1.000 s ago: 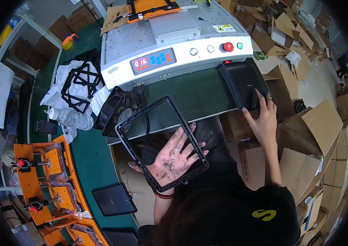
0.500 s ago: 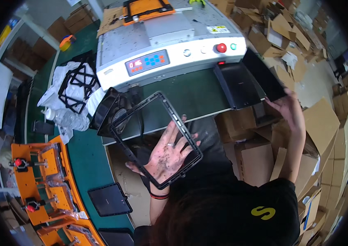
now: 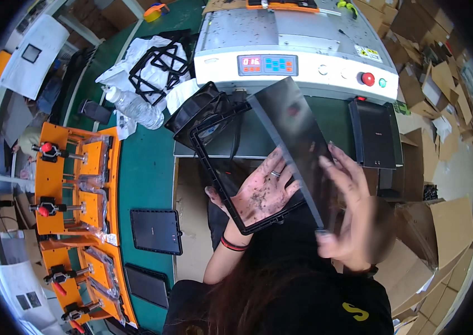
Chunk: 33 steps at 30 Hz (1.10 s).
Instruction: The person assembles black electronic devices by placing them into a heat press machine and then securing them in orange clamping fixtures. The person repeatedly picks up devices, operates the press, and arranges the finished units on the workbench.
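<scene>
My left hand (image 3: 259, 192), palm up and smudged with black grime, holds a black rectangular plastic frame (image 3: 214, 151) from underneath, tilted over the gap by the green bench. My right hand (image 3: 353, 218), blurred, grips a dark glossy flat panel (image 3: 295, 131) by its lower edge. The panel lies slanted over the right side of the frame. A red and black band sits on my left wrist.
A grey machine (image 3: 298, 50) with a lit display and red button stands ahead. More black panels (image 3: 376, 134) lie to its right, and several black frames (image 3: 155, 70) lie on white cloth. Also here: a water bottle (image 3: 133, 109), orange jigs (image 3: 77, 184), a black tray (image 3: 157, 230), cardboard boxes (image 3: 443, 223).
My right hand has brought a dark panel from the stack at the right over to the frame. The frame in my left hand stays roughly in place; the view has tilted.
</scene>
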Tool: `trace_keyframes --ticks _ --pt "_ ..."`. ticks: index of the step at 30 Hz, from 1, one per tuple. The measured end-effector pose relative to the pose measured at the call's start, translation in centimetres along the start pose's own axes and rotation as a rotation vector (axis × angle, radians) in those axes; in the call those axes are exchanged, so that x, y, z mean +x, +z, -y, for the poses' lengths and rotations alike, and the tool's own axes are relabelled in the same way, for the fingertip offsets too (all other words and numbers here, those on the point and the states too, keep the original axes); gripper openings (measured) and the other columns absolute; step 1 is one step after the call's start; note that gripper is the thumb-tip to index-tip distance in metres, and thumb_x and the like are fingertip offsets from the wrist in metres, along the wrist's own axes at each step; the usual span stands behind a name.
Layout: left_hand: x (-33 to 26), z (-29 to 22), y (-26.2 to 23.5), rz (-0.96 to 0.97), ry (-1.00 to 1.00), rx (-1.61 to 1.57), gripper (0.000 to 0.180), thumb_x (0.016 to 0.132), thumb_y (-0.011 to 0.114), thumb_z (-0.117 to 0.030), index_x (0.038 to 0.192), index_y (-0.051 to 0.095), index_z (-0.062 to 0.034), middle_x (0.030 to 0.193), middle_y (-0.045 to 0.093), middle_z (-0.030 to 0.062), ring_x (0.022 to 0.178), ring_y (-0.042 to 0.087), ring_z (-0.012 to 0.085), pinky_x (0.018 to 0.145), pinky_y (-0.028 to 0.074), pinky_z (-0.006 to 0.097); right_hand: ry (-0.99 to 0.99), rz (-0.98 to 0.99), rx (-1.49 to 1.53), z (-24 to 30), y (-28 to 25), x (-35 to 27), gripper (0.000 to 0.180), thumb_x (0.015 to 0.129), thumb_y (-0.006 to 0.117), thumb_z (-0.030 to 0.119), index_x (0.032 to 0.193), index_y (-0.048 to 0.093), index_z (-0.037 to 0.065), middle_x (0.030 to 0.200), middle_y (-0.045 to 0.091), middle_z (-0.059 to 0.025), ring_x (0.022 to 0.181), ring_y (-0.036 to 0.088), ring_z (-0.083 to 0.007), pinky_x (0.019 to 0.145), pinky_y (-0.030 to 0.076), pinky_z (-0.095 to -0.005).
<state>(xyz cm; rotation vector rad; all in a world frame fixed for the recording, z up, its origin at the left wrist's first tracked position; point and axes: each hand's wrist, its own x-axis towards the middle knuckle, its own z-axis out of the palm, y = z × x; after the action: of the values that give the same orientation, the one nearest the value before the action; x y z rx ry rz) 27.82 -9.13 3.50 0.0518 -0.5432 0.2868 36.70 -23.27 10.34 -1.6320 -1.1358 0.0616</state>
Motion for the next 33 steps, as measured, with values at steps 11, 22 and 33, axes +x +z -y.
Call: trace_keyframes --ticks 11,22,33 --pt "-0.6 0.3 -0.1 -0.099 0.155 0.210 0.111 0.069 0.046 -0.083 0.149 0.015 -0.0127 0.149 0.019 0.0221 0.137 0.021 0.0382 0.110 0.023 0.054 -0.157 0.022 -0.399 1.1 3.0 -0.9 0.068 0.064 0.069 0.045 0.118 0.062 0.004 0.130 0.042 -0.0309 0.113 0.047 -0.0409 0.094 0.040 -0.0472" --pt "0.5 0.8 0.4 -0.354 0.151 0.602 0.125 0.059 0.055 -0.085 0.149 0.009 -0.0100 0.152 0.013 0.0205 0.136 0.026 0.0361 0.111 0.026 0.048 -0.134 0.015 -0.398 1.1 4.2 -1.8 0.068 0.061 0.073 0.041 0.120 0.062 0.009 0.131 0.040 -0.0302 0.114 0.047 -0.0411 0.094 0.038 -0.0478" --pt "0.0 0.4 0.7 -0.359 0.142 0.618 0.124 0.061 0.052 -0.086 0.149 0.009 -0.0098 0.151 0.013 0.0212 0.134 0.029 0.0368 0.110 0.028 0.047 -0.101 0.033 -0.377 1.0 5.2 -2.0 0.068 0.061 0.075 0.041 0.122 0.062 0.014 0.131 0.038 -0.0296 0.109 0.045 -0.0407 0.092 0.038 -0.0473"
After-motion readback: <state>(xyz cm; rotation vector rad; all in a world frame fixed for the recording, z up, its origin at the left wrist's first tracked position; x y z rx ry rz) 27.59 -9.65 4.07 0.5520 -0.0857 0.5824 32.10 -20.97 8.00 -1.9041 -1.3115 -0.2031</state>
